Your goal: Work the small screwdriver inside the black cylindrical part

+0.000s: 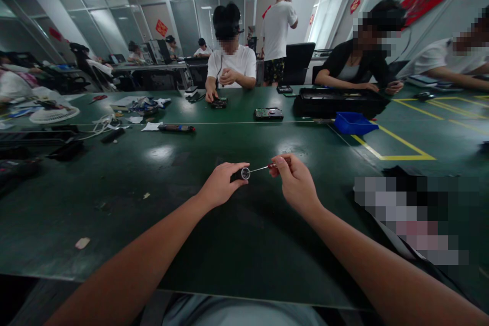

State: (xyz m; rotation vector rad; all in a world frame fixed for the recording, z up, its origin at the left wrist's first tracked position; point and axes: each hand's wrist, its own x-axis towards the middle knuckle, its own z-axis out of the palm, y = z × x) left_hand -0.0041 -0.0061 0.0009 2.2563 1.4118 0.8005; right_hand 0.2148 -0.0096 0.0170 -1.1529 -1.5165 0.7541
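Note:
Over the green table, my left hand [222, 182] is closed around a black flashlight-like tube [237, 175]. Its open, silver-rimmed end [245, 173] faces right, towards my other hand. My right hand [296, 181] grips a screwdriver [262, 168] by its reddish handle, with thumb and fingers pressed together. The thin metal shaft points left, and its tip meets the tube's rimmed opening. How deep the tip reaches inside is too small to tell. Most of the tube's body is hidden by my left fingers.
On the green table [126, 204], a blue bin [353, 123] stands beyond my right hand, near a long black housing [338, 103]. A circuit-board device [269, 113] and a dark tool [176, 128] lie farther off. A white fan [53, 112] is at left. A co-worker [231, 69] sits opposite.

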